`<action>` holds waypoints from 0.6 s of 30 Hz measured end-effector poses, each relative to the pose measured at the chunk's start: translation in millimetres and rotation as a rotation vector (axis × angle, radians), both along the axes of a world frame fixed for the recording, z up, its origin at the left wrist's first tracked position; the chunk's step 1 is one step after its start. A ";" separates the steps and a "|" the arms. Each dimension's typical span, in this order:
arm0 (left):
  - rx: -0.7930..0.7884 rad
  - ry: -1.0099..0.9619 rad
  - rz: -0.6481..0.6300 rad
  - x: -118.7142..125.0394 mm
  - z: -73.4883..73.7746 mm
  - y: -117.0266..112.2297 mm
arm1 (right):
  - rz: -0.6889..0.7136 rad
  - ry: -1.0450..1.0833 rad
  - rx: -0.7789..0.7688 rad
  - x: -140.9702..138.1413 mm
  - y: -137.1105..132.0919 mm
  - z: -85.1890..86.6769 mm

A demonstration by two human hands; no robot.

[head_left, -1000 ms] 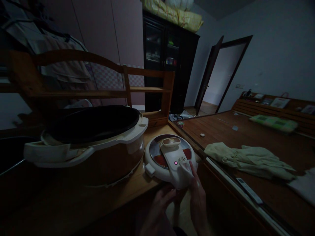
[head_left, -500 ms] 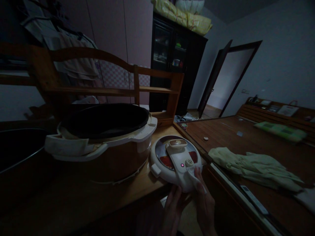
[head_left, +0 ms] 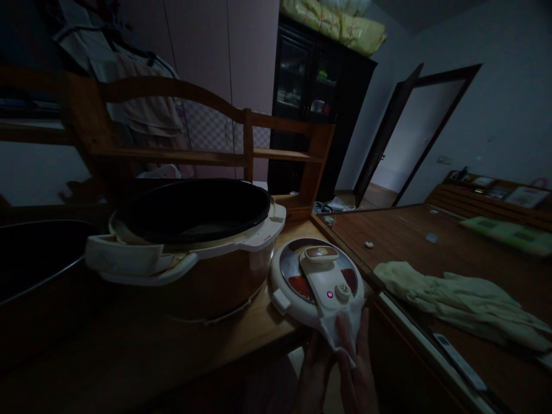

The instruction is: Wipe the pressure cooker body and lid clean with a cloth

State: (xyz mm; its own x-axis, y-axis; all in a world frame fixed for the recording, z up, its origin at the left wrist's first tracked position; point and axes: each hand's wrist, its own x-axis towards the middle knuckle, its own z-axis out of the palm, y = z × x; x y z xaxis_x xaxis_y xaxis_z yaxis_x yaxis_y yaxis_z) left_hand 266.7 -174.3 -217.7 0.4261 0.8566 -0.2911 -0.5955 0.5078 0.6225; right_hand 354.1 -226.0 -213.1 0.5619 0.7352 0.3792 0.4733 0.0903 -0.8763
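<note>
A white electric pressure cooker lid (head_left: 290,309), with a top handle, a round valve and a pink button, lies on the wooden desk near its front edge. My right hand (head_left: 359,368) presses a thin white wipe (head_left: 330,330) onto the lid's near end with its fingers. Under that same near edge, my left hand (head_left: 314,362) is closed against the lid, its fingertips partly hidden. Left of the lid stands the pressure cooker body (head_left: 215,276), uncovered, with a dark opening and a white rim.
A dark pot (head_left: 38,282) with a thin metal rim sits at the far left. Behind the cooker rises a wooden shelf rail (head_left: 172,155). To the right is a low wooden surface (head_left: 397,236) with a pale green cloth (head_left: 457,293) and a remote-like white device (head_left: 459,362).
My right hand and the wipe have moved from beside the valve down to the lid's near end. The camera view has shifted slightly left.
</note>
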 end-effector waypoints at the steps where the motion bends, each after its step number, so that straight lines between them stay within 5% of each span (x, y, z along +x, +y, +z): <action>1: 0.017 0.009 -0.009 -0.2 -0.4 0.6 | -0.011 0.021 -0.002 -2.2 0.6 0.6; 10: 0.068 0.055 -0.011 1.9 -4.2 -4.3 | 0.037 -0.036 -0.008 8.6 -3.5 0.2; 18: 0.090 0.117 -0.009 -2.0 -6.6 -1.4 | -0.064 -0.397 -0.054 13.4 -6.9 -18.2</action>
State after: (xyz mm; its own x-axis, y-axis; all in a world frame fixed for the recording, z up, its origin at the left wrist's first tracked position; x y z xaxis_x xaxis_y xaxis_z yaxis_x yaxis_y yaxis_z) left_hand 264.7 -175.7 -224.4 0.4013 0.8777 -0.2619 -0.5118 0.4520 0.7306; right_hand 367.5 -232.9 -231.3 0.4245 0.7282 0.5380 0.7792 0.0088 -0.6267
